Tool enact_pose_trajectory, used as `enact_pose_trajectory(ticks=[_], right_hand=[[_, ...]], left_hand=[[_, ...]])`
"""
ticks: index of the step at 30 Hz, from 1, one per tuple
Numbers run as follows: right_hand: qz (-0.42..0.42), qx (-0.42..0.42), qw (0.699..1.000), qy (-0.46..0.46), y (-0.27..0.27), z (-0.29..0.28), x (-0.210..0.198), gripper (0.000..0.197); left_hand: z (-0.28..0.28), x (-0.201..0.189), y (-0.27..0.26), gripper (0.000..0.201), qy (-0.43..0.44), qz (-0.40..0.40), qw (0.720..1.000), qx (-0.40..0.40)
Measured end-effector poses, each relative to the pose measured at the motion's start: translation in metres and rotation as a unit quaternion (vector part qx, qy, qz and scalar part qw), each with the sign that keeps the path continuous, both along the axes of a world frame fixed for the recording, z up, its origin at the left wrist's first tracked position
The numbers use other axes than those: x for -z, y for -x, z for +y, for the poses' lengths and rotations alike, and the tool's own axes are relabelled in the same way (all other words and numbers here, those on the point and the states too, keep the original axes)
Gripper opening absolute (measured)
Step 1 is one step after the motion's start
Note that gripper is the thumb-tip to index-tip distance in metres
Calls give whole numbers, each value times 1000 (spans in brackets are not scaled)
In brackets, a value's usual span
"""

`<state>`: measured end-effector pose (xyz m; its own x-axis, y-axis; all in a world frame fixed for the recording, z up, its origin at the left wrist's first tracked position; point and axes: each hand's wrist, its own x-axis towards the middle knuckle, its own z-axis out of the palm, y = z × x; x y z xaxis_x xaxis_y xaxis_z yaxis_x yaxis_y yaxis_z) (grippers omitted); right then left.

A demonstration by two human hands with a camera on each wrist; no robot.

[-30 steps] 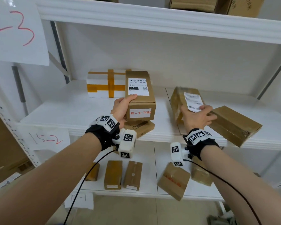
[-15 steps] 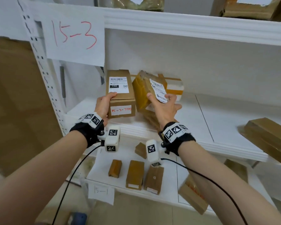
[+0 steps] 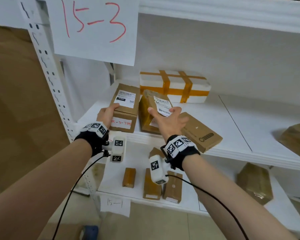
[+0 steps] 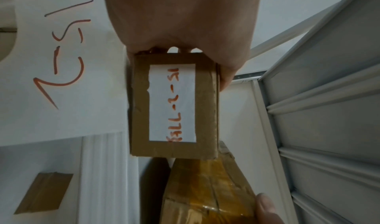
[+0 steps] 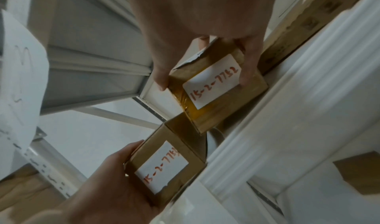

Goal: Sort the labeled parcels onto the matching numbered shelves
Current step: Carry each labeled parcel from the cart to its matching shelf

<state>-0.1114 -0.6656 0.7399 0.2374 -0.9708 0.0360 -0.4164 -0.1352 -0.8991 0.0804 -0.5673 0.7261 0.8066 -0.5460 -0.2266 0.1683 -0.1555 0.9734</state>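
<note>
A plain cardboard box [image 3: 126,108] with a printed label on top and a red handwritten 15-2 label on its near end stands at the front left of the middle shelf [image 3: 232,122]. My left hand [image 3: 109,113] grips its left side, thumb on top. Right beside it is a tape-wrapped parcel [image 3: 150,118], tilted, labelled 15-2-7752 [image 5: 213,87]. My right hand [image 3: 164,116] holds it from above, thumb left and fingers right. In the left wrist view the box [image 4: 172,104] fills the middle and the 15-2 sign [image 4: 61,56] hangs beside it.
A white foam box with orange tape [image 3: 173,85] stands behind the two parcels. A flat brown box [image 3: 199,132] lies at the shelf front to their right. A 15-3 sign [image 3: 93,28] hangs above, a 15-1 sign [image 3: 114,204] below. Several small parcels [image 3: 151,186] sit on the lower shelf.
Both hands have carried their parcels left along the middle shelf and down to its front left corner, where they now stand side by side. Both grips are unchanged.
</note>
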Motion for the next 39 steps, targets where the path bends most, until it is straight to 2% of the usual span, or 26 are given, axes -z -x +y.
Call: enact_pose_trajectory(ticks=[4,8,13,19,24,28,32,35,37,39], right_hand=[[30,7,999,40,-11,3,2,79],[21,-1,998,56,-15,3,10,59],[-14,5,999,50,-6,7,16,42],[-31,39,998,34,16,16,22,28],[-36,12,999,21,33,38,35,25],[-42,-17,999,-5,46,72,62,20],[-18,-74,996,-45,52,114,111,19],[20,-114,989,-90,54,144,158,13],[77,-146,981,-104,53,165,189,15],[100,-162,974,-123,49,185,217,18]], left_hand=[[-2,-2,0,70,2,-8,1000,-10],[-1,-1,-8,87,-9,-8,1000,-23],[4,1,-15,102,-38,-63,997,-23],[18,3,-1,79,-4,-57,994,-91],[43,15,29,50,12,-131,971,-201],[79,44,60,23,31,-183,953,-241],[128,95,87,12,2,-186,952,-243],[168,145,102,8,-60,-173,958,-221],[195,181,108,11,-108,-168,955,-217],[223,218,108,15,-139,-136,956,-219]])
